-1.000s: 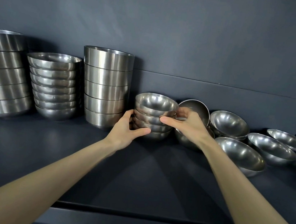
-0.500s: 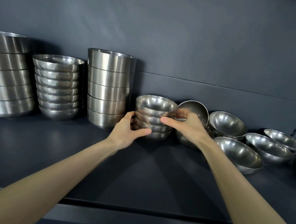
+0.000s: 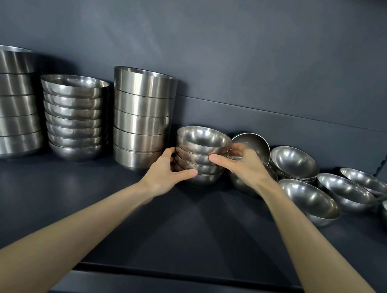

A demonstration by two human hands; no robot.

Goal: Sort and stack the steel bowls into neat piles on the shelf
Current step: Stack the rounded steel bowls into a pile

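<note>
Reaching across the dark shelf (image 3: 176, 232), your two bare forearms meet at a short stack (image 3: 200, 152) of small steel bowls near its middle. Your left hand (image 3: 167, 172) cups the stack's lower left side, with the thumb curled across the front of the bottom bowl and the fingers wrapped behind. Your right hand (image 3: 241, 165) takes the upper bowls from the right, thumb laid along the front, fingers curled round the far side. Both grips are closed on the stack, which sits on the shelf just right of a tall pile (image 3: 141, 120) of straight-sided bowls.

The step looks to be squaring the stack. To do it well, press evenly from both sides and check that the top bowl nests level. Polished steel slips, so nudge gently, and mind the tall pile just beside your left knuckles.

Just behind your right hand, a tilted bowl (image 3: 254, 142) leans on its side. Further right, loose bowls (image 3: 308, 200) lie scattered and unsorted. Far left, a rounded pile (image 3: 73, 115) and a large pile (image 3: 1, 101) stand near the back wall (image 3: 224, 52).
</note>
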